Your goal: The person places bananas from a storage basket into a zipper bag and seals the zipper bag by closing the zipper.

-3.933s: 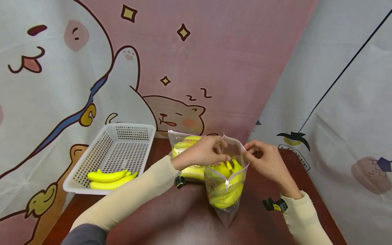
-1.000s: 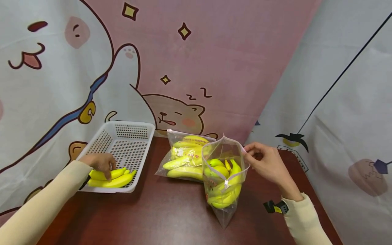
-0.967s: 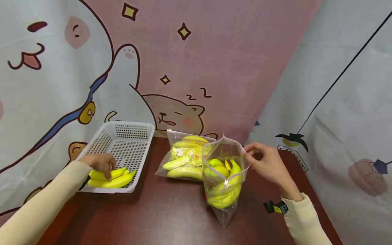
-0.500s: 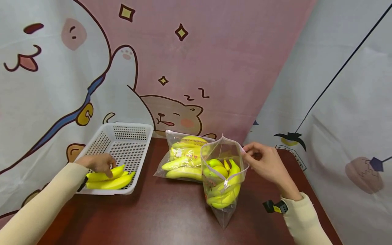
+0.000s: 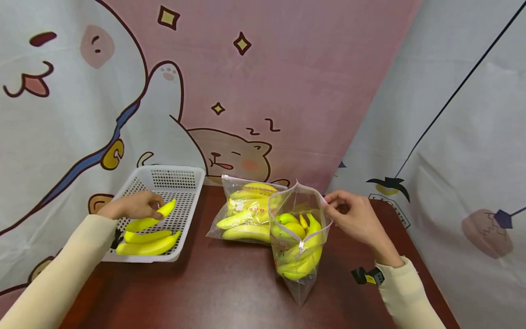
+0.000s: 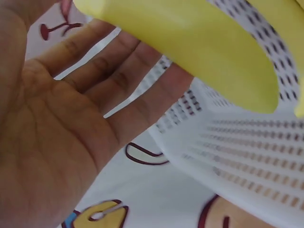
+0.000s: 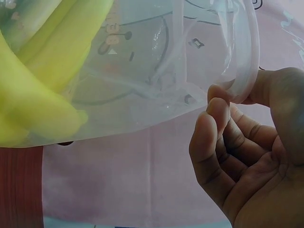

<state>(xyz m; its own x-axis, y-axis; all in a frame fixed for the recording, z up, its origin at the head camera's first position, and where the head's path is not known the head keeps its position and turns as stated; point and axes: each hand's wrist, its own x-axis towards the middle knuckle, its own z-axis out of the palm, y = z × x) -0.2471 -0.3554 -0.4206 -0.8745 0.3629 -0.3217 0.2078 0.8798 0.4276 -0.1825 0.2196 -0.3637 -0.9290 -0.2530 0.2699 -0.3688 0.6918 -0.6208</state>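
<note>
My left hand (image 5: 137, 205) holds a yellow banana (image 6: 190, 47) between thumb and fingers, raised over the white basket (image 5: 198, 194). Two more bananas (image 5: 148, 244) lie at the basket's near end. On the right, my right hand (image 5: 353, 214) pinches the rim of a clear zipper bag (image 5: 302, 288), thumb against fingertips in the right wrist view. The bag stands upright with its mouth spread wide. Several bananas (image 7: 61, 52) show through its wall, with the white zipper slider (image 5: 302, 246) at the front of the rim.
A second clear zipper bag (image 5: 218, 224), full of bananas, lies flat behind and left of the upright one. Everything rests on a dark red-brown table (image 5: 213, 283). A printed cartoon cloth (image 5: 287, 91) hangs right behind the table and along its sides.
My left hand went from above the upright bag to the basket, took hold of a banana and lifted it away from the other two. The right hand stays at the bag's rim.
</note>
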